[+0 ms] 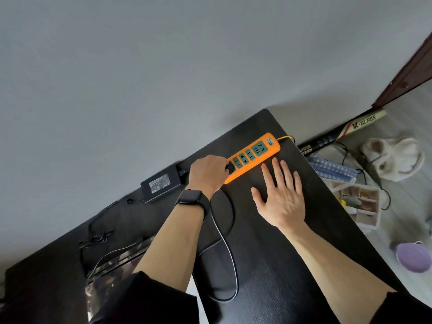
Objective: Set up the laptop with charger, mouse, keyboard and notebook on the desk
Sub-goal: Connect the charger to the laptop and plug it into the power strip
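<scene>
An orange power strip [253,156] with green sockets lies at the far right end of the black desk [280,253]. My left hand [207,174] grips a black plug at the strip's near-left end. My right hand [280,195] lies flat on the desk, fingers straight, fingertips beside the strip's long edge. The black charger brick [161,183] rests by the wall, left of my left hand; its cables [228,253] trail over the desk. The laptop's edge [117,260] shows under my left forearm, mostly hidden.
The grey wall [163,66] runs along the desk's far edge. On the floor to the right lie a racket tube [346,130], cream slippers [395,157], a compartment box [360,204], a patterned cloth [332,170] and a purple bowl [411,258].
</scene>
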Motion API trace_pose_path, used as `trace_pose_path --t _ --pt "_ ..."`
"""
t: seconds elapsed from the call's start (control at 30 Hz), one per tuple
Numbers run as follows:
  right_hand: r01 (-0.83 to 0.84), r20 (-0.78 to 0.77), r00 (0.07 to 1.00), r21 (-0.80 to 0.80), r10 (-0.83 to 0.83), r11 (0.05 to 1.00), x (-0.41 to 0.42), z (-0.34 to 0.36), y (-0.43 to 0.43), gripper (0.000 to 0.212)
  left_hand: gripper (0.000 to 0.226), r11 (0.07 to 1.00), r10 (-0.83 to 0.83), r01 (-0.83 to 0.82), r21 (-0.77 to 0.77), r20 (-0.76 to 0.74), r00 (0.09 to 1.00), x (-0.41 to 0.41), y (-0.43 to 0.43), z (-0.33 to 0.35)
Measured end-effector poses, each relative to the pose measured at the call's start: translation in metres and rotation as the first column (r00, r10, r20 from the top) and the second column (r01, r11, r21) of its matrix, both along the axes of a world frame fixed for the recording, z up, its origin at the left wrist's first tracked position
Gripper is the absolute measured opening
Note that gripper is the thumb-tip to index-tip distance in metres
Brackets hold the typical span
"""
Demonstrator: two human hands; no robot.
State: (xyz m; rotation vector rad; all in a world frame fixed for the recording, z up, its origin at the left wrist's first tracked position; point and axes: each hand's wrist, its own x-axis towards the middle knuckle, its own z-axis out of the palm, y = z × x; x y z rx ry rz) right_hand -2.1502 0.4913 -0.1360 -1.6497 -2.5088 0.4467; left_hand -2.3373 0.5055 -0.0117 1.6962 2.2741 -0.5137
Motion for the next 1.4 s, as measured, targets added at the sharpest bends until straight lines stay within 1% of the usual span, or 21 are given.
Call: trace_pose_path --t 0.07,0.1,0.13,0.2,0.23,0.27,0.33,0.47,0.57,0.63,0.7,0.73,0.8,0.87,0.9,1.0,1.03,1.13,1.2,1.3,1.4 --pt "0.004 -0.005 1.0 0.001 -0.004 1.0 -0.001 0.002 0.0 0.076 0.042 0.993 0.115 -0.117 0.02 0.089 0.989 0.0 -0.007 -0.001" --pt "0.003 -0.014 1.0 0.005 -0.003 1.0 -0.001 0.002 0.0 0.077 0.049 0.978 0.198 -0.208 0.026 0.203 0.959 0.001 -0.015 0.001" --pt "0.001 -0.025 1.0 0.005 -0.001 1.0 0.0 0.003 0.0 0.077 0.053 0.949 0.28 -0.312 0.038 0.354 0.892 0.003 -0.025 0.004" --pt "-0.013 -0.033 0.999 -0.024 0.013 1.0 0.004 0.004 0.004 0.076 0.038 0.853 0.362 -0.516 0.082 0.619 0.697 0.007 -0.056 0.012" --pt "-0.029 -0.029 0.999 -0.044 0.028 0.999 0.006 0.006 0.004 0.075 0.032 0.789 0.395 -0.608 0.092 0.681 0.616 0.008 -0.081 0.014" --pt "-0.044 -0.033 0.999 -0.059 0.042 0.997 0.008 0.007 0.004 0.074 0.034 0.732 0.437 -0.674 0.096 0.693 0.573 0.01 -0.109 0.014" --pt "-0.059 -0.092 0.995 -0.099 0.05 0.993 0.015 0.009 -0.005 0.071 0.049 0.685 0.537 -0.719 0.118 0.585 0.608 0.011 -0.174 0.007" --pt "-0.004 -0.3 0.953 -0.184 -0.053 0.983 0.034 0.021 -0.079 0.071 0.065 0.74 0.618 -0.67 0.055 0.339 0.71 0.019 -0.297 -0.021" --pt "-0.035 -0.334 0.941 -0.262 -0.056 0.964 0.047 0.035 -0.171 0.068 0.075 0.763 0.63 -0.646 -0.017 0.24 0.739 0.04 -0.354 -0.033" --pt "-0.081 -0.299 0.953 -0.422 -0.054 0.903 0.043 0.047 -0.226 0.063 0.08 0.753 0.647 -0.657 -0.04 0.228 0.727 0.053 -0.375 -0.037" --pt "-0.048 -0.239 0.961 -0.63 -0.135 0.775 0.029 0.058 -0.25 0.051 0.084 0.776 0.621 -0.63 -0.021 0.199 0.758 0.06 -0.377 -0.039" --pt "-0.017 -0.234 0.951 -0.69 -0.2 0.724 0.018 0.06 -0.259 0.042 0.085 0.781 0.616 -0.624 -0.022 0.196 0.763 0.06 -0.381 -0.039" --pt "0.1 -0.242 0.882 -0.743 -0.404 0.662 -0.004 0.063 -0.258 0.029 0.086 0.801 0.589 -0.598 -0.023 0.204 0.782 0.055 -0.385 -0.04" --pt "0.212 -0.233 0.809 -0.742 -0.54 0.636 -0.028 0.067 -0.241 0.023 0.088 0.822 0.559 -0.569 -0.026 0.223 0.798 0.049 -0.391 -0.041" --pt "0.25 -0.228 0.775 -0.745 -0.589 0.618 -0.038 0.067 -0.228 0.022 0.088 0.836 0.54 -0.548 -0.032 0.233 0.809 0.046 -0.395 -0.041" --pt "0.3 -0.231 0.597 -0.824 -0.768 0.481 -0.065 0.055 -0.186 0.028 0.085 0.882 0.46 -0.471 -0.021 0.257 0.85 0.032 -0.409 -0.041" --pt "0.306 -0.238 0.571 -0.826 -0.786 0.473 -0.074 0.053 -0.176 0.028 0.083 0.896 0.433 -0.443 -0.021 0.263 0.862 0.026 -0.414 -0.041" --pt "0.283 -0.28 0.573 -0.814 -0.77 0.507 -0.101 0.06 -0.16 0.018 0.081 0.923 0.376 -0.384 -0.033 0.296 0.878 0.014 -0.424 -0.041" --pt "0.2 -0.301 0.607 -0.838 -0.735 0.508 -0.115 0.064 -0.162 0.023 0.083 0.93 0.36 -0.366 -0.043 0.318 0.877 0.011 -0.425 -0.04" --pt "0.11 -0.246 0.756 -0.866 -0.607 0.488 -0.122 0.059 -0.185 0.023 0.084 0.93 0.359 -0.364 -0.051 0.345 0.867 0.006 -0.428 -0.041" --pt "0.2 -0.136 0.854 -0.804 -0.502 0.56 -0.104 0.047 -0.22 0.027 0.083 0.929 0.362 -0.363 -0.068 0.363 0.858 0.006 -0.43 -0.039"
